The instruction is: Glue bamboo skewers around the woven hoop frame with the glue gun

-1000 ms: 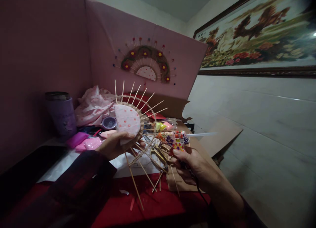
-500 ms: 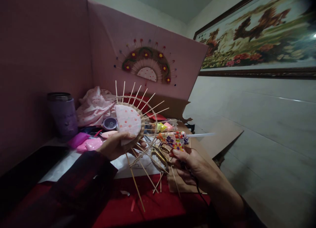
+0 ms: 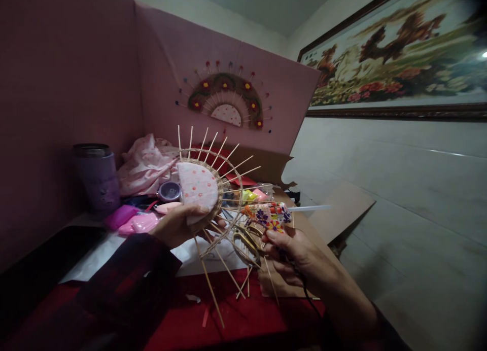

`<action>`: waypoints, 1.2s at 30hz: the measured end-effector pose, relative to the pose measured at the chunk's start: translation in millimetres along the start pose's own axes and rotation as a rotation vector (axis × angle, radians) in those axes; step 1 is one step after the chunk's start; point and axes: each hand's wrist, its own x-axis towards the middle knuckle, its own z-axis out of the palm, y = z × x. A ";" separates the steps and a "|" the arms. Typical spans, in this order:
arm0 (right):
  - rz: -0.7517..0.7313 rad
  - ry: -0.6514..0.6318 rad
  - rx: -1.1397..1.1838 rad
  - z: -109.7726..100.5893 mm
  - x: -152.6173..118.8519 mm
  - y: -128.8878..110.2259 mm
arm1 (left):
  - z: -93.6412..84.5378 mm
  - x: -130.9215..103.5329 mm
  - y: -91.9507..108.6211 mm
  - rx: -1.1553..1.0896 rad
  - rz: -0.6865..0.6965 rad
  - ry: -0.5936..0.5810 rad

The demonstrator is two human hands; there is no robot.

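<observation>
Left hand (image 3: 180, 225): fingers pinching lower edge of stick-rayed, spotted half-disc (image 3: 200, 186), mostly above them; right hand (image 3: 291, 252): fingers closed round handle of floral glue gun (image 3: 271, 215); gold-handled scissors (image 3: 256, 256) between both hands' fingers

The left sleeve (image 3: 129, 282) was of loose, nearly black cloth with dim red patches, and its wide cuff reached the wrist. A small pale spot (image 3: 147, 274), too small to make out, showed near that cuff. The right sleeve (image 3: 388, 331), also dark, ended along the forearm (image 3: 342, 285). The left hand (image 3: 180, 223) and right hand (image 3: 289, 249) were bare.
</observation>
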 end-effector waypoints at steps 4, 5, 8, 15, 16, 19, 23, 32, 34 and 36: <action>-0.006 0.022 -0.008 1.3 -0.7 -0.8 | 2.2 -0.4 0.8 -0.001 0.003 0.030; -0.005 0.021 -0.013 1.4 -1.0 -0.7 | 2.7 -0.6 1.1 -0.001 0.001 0.036; -0.011 0.010 -0.010 1.4 -1.7 -0.2 | 3.8 -1.2 1.7 -0.006 -0.002 0.041; 0.002 0.023 -0.007 0.9 -0.9 -0.7 | 1.8 -1.5 0.6 -0.011 0.003 0.007; -0.003 0.026 -0.007 0.6 -0.8 -0.5 | 1.4 -1.3 0.6 -0.012 0.001 0.004; -0.023 0.030 0.006 -0.2 -0.4 0.7 | 1.0 -1.0 0.8 -0.014 -0.001 0.012; -0.044 0.017 0.034 0.0 0.2 1.1 | 1.4 -1.2 1.1 -0.014 0.000 -0.003; -0.159 -0.027 0.150 -0.9 -3.3 -5.7 | -1.7 -0.3 1.9 0.018 -0.004 -0.011; -0.256 0.038 0.177 -5.7 -4.3 -9.9 | -1.7 -0.1 2.6 0.023 -0.006 -0.012; -0.392 0.160 0.176 -15.4 -2.4 -14.7 | -1.2 -0.3 3.6 0.023 -0.016 -0.004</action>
